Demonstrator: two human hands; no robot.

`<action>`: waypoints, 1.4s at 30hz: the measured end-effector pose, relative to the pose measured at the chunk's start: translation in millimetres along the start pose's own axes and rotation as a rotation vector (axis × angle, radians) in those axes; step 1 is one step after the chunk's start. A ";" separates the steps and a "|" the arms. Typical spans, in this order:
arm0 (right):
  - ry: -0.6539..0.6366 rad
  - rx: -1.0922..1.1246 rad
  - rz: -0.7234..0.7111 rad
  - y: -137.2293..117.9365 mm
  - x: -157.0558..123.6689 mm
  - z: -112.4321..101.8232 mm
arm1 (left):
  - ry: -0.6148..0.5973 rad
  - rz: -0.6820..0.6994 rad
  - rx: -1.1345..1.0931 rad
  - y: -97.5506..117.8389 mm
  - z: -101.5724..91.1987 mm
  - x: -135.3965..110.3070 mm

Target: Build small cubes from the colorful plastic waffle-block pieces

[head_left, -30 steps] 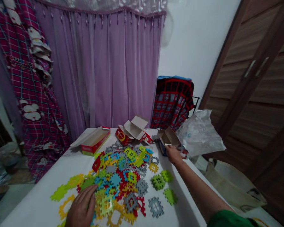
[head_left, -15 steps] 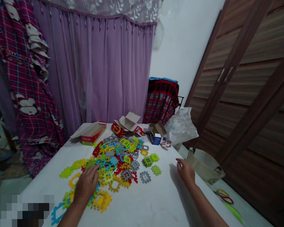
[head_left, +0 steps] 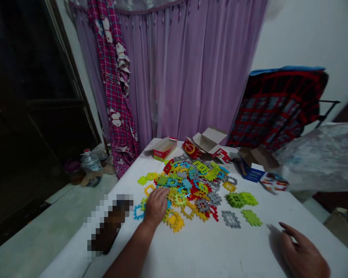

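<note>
A heap of flat, colourful interlocking plastic tiles [head_left: 191, 185] lies in the middle of a white table [head_left: 214, 251]. My left hand [head_left: 156, 206] rests palm down on the near left edge of the heap, fingers spread over yellow and blue tiles. My right hand [head_left: 303, 255] hovers low over the bare table at the lower right, fingers stretched out and holding nothing. Two green tiles [head_left: 242, 199] and a grey tile [head_left: 231, 219] lie apart to the right of the heap.
Opened cardboard boxes stand at the table's far edge: a red one [head_left: 164, 148], a red-and-white one [head_left: 208, 143], a blue one [head_left: 253, 168]. A clear plastic bag [head_left: 321, 158] lies at the right. A dark object [head_left: 110, 226] lies near the left edge. Purple curtains hang behind.
The view has swung left and closer. My right hand has drawn back toward me, to the lower right. My left hand stays on the heap's near edge.
</note>
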State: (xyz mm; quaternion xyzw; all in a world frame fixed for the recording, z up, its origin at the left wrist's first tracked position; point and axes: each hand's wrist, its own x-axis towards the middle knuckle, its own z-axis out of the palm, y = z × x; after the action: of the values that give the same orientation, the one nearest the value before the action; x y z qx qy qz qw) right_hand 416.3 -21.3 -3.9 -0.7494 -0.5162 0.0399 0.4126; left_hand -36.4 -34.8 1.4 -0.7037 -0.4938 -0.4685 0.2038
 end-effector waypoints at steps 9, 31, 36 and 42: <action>-0.142 -0.008 0.063 -24.8 -6.3 1.7 | 0.002 -0.025 -0.012 -0.8 -10.4 -9.9; -0.209 0.042 0.090 -2.8 -2.0 -0.9 | 0.052 -0.073 0.030 18.0 -29.4 -17.6; -0.168 0.049 0.072 -4.9 4.1 10.6 | 0.018 -0.017 0.071 19.1 -36.4 -17.4; -0.109 0.092 0.019 -18.0 1.2 29.2 | 0.021 -0.003 0.077 7.6 -35.1 -13.8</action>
State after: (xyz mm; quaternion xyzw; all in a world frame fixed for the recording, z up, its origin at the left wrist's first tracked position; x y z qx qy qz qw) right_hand 389.3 -1.2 -10.7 -0.7313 -0.5283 0.1085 0.4174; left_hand -46.7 -71.3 7.6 -0.6897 -0.5105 -0.4568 0.2349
